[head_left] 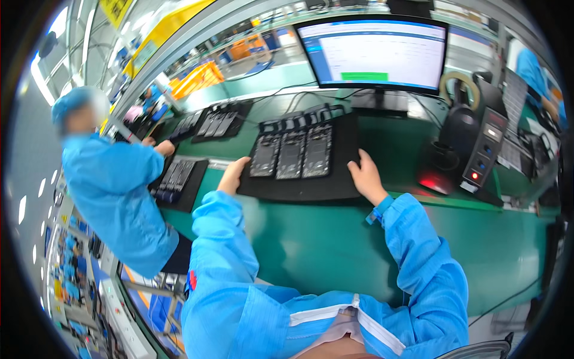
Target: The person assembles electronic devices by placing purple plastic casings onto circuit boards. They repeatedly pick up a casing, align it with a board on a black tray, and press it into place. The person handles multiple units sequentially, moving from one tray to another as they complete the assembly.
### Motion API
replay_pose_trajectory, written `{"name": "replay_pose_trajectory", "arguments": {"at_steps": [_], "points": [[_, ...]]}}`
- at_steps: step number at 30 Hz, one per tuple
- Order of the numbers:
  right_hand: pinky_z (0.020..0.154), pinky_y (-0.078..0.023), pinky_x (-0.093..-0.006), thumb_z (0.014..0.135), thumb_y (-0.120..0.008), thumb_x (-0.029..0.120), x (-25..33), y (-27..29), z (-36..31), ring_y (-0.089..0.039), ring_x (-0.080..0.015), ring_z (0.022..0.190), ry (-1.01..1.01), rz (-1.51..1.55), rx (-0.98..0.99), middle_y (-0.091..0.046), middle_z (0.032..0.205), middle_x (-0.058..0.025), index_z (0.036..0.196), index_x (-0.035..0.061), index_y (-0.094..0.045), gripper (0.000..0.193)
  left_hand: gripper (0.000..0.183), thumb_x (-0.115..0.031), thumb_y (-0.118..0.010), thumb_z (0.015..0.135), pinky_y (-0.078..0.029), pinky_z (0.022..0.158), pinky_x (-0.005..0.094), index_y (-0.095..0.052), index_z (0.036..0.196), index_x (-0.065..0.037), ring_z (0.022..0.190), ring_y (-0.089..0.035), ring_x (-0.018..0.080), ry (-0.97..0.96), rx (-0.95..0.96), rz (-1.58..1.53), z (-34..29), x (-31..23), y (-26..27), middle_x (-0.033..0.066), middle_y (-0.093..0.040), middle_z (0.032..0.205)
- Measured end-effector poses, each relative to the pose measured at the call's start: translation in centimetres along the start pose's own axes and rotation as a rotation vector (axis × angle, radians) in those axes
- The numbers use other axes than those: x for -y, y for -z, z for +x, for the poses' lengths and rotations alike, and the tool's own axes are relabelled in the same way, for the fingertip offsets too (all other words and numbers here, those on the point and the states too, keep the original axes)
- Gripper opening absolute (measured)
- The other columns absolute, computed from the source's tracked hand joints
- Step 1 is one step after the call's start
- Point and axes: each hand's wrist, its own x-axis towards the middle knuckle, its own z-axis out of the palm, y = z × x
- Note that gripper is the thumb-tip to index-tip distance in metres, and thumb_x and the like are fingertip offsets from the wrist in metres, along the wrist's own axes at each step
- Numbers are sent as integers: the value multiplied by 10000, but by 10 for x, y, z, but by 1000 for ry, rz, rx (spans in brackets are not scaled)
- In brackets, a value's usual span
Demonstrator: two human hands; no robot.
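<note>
Left hand (234,175): closed on the mat's (287,190) left edge.
Right hand (368,178): thumb parted, at its right edge; we cannot tell if it grips.
Phones (290,157): three abreast on our mat.

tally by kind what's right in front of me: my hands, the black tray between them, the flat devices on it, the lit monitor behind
Hands (left hand, right hand): 2
Tray: 1
Devices: 3
Monitor: 1
Total: 7
</note>
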Motion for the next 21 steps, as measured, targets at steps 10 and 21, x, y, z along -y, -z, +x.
{"name": "replay_pose_trajectory", "arguments": {"at_steps": [10,21], "points": [[513,-416,-307,777,-551,98,53,112,-149,-531,-221,551,95,-239,55,-552,712,-160,1211,-76,-342,512,235,-103,-566,791,-449,669,255,-492,965,36,752,-550,122,-293,78,164,-180,28,-73,76,-568,843],[392,-324,-229,652,-588,-2,82,259,-310,-396,-103,403,-124,-619,-106,-383,494,-29,1100,-38,-458,468,372,-74,-594,752,-429,721,285,-402,1059,15,820,-521,162,-280,256,195,-305,149,-174,111,-511,931]]}}
